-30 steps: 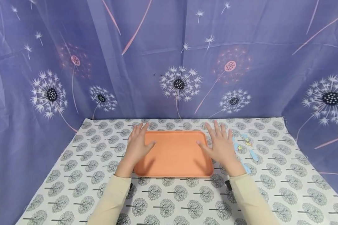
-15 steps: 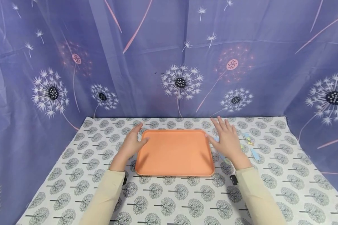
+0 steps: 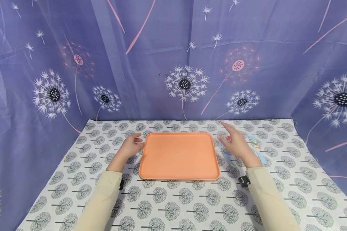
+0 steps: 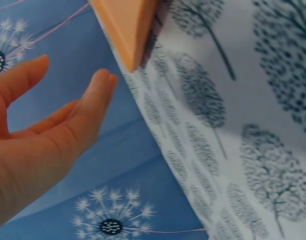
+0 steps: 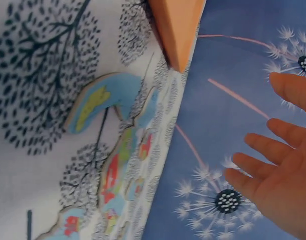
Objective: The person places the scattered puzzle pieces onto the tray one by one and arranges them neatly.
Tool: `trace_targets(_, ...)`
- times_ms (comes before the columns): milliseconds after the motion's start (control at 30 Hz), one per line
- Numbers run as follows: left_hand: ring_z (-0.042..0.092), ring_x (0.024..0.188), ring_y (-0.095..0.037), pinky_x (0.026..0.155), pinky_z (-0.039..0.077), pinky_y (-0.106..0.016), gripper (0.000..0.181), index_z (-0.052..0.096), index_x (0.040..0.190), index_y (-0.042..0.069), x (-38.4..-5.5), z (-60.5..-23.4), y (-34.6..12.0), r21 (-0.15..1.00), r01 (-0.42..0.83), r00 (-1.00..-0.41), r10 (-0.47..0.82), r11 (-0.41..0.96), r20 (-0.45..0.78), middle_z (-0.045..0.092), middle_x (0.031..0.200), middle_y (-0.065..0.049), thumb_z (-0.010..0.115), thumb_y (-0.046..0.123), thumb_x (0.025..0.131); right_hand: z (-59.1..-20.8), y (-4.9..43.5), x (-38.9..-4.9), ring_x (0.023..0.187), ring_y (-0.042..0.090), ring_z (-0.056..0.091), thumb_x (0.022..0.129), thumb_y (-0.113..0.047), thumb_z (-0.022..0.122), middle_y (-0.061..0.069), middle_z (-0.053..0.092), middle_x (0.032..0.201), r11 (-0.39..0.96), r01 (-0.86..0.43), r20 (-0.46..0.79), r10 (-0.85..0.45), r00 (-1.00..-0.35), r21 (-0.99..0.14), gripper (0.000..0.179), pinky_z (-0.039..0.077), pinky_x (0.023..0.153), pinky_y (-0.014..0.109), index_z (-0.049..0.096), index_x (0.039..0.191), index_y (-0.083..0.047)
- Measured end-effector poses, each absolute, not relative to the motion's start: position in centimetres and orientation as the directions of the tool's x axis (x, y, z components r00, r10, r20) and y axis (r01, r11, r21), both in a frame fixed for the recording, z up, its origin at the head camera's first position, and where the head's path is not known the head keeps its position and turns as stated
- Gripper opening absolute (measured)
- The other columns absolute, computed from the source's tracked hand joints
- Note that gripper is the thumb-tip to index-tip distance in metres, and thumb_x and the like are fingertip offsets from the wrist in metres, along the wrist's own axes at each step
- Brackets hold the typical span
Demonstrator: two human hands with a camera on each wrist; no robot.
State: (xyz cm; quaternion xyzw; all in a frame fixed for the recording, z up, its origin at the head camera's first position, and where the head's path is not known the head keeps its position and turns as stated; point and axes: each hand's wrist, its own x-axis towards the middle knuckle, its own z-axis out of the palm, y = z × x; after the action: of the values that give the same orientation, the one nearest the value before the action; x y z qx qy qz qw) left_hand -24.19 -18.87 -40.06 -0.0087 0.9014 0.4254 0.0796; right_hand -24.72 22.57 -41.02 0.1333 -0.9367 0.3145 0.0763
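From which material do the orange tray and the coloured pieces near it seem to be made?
The orange tray looks like plastic: smooth, matt, one even colour with rounded corners. The coloured pieces may be printed wood or card; thin brownish edges show around flat faces.

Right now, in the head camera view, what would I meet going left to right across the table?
Left hand → orange tray → right hand → narrow light blue piece.

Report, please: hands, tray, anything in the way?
Left hand, right hand: holding nothing, either side of orange tray. Tray flat on cloth. Possible obstacle: colourful pieces right of tray, partly behind right hand.
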Motion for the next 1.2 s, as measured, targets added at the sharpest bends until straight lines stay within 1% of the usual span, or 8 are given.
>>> trace_targets(67, 0.055, 0.114, -0.039, 0.092, 0.055, -0.043, 0.062, 0.033, 0.145, -0.006, -24.3, -40.3, -19.1, 0.786, -0.108, -0.983, 0.052, 0.609, -0.176, 0.052, 0.129, -0.027, 0.06, 0.012, 0.094, -41.2, 22.9, -24.8, 0.095, 0.048, 0.06, 0.097, -0.027, 0.059, 0.029, 0.034, 0.146, 0.749, -0.266, 0.182, -0.195, -0.964, -0.607, 0.069, 0.045, 0.099, 0.06, 0.025, 0.152, -0.005)
trace_targets(100, 0.056, 0.112, -0.039, 0.091, 0.056, -0.042, 0.061, 0.032, 0.145, -0.007, -24.3, -40.4, -19.3, 0.798, -0.115, -0.981, 0.06, 0.591, -0.186, 0.052, 0.128, -0.028, 0.06, 0.011, 0.094, -41.3, 23.1, -24.9, 0.089, 0.049, 0.06, 0.097, -0.027, 0.058, 0.029, 0.035, 0.145, 0.743, -0.252, 0.162, -0.193, -0.968, -0.62, 0.068, 0.046, 0.097, 0.06, 0.025, 0.152, -0.005)
trace_targets(233, 0.06, 0.106, -0.037, 0.089, 0.057, -0.037, 0.058, 0.032, 0.144, -0.009, -24.6, -40.9, -20.0, 0.848, -0.162, -0.969, 0.082, 0.505, -0.234, 0.053, 0.124, -0.028, 0.057, 0.005, 0.094, -41.7, 23.8, -25.1, 0.094, 0.051, 0.058, 0.098, -0.022, 0.057, 0.031, 0.041, 0.14, 0.717, -0.226, 0.108, -0.207, -0.972, -0.659, 0.064, 0.049, 0.094, 0.059, 0.027, 0.149, 0.001)
trace_targets(300, 0.061, 0.106, -0.037, 0.089, 0.058, -0.036, 0.057, 0.033, 0.144, -0.01, -24.7, -41.2, -20.2, 0.858, -0.188, -0.963, 0.083, 0.478, -0.257, 0.053, 0.123, -0.029, 0.056, 0.002, 0.093, -41.8, 24.1, -25.2, 0.113, 0.052, 0.052, 0.098, -0.018, 0.057, 0.033, 0.039, 0.141, 0.7, -0.232, 0.099, -0.226, -0.969, -0.675, 0.06, 0.042, 0.103, 0.061, 0.031, 0.146, 0.006)
trace_targets(333, 0.061, 0.105, -0.037, 0.088, 0.058, -0.036, 0.057, 0.033, 0.143, -0.01, -24.8, -41.4, -20.3, 0.86, -0.205, -0.96, 0.076, 0.466, -0.271, 0.054, 0.123, -0.029, 0.056, 0.001, 0.092, -41.9, 24.3, -25.2, 0.119, 0.052, 0.047, 0.097, -0.016, 0.057, 0.034, 0.041, 0.139, 0.691, -0.236, 0.097, -0.235, -0.967, -0.684, 0.058, 0.043, 0.102, 0.06, 0.032, 0.144, 0.009)
trace_targets(533, 0.062, 0.102, -0.037, 0.086, 0.059, -0.037, 0.056, 0.035, 0.141, -0.013, -25.1, -42.2, -20.7, 0.876, -0.27, -0.943, 0.074, 0.4, -0.325, 0.054, 0.121, -0.031, 0.059, -0.002, 0.092, -42.4, 25.3, -25.5, 0.115, 0.051, 0.051, 0.096, -0.011, 0.058, 0.036, 0.051, 0.127, 0.672, -0.212, 0.053, -0.249, -0.967, -0.71, 0.052, 0.049, 0.096, 0.057, 0.039, 0.137, 0.013)
trace_targets(733, 0.063, 0.102, -0.036, 0.086, 0.059, -0.035, 0.052, 0.038, 0.139, -0.014, -25.4, -43.0, -21.2, 0.891, -0.295, -0.93, 0.109, 0.345, -0.35, 0.055, 0.118, -0.03, 0.057, -0.003, 0.092, -43.0, 26.1, -26.0, 0.113, 0.048, 0.054, 0.095, -0.009, 0.058, 0.032, 0.054, 0.125, 0.677, -0.154, -0.022, -0.244, -0.969, -0.72, 0.049, 0.052, 0.094, 0.053, 0.042, 0.137, 0.011)
trace_targets(1200, 0.069, 0.079, -0.021, 0.076, 0.062, -0.032, 0.048, 0.044, 0.134, -0.014, -25.9, -43.5, -20.9, 0.892, -0.321, -0.91, 0.157, 0.318, -0.383, 0.066, 0.102, -0.025, 0.059, -0.007, 0.089, -43.7, 26.6, -27.1, 0.108, 0.041, 0.056, 0.089, -0.007, 0.064, 0.027, 0.057, 0.118, 0.698, -0.086, -0.105, -0.227, -0.968, -0.711, 0.051, 0.055, 0.09, 0.048, 0.047, 0.135, 0.008)
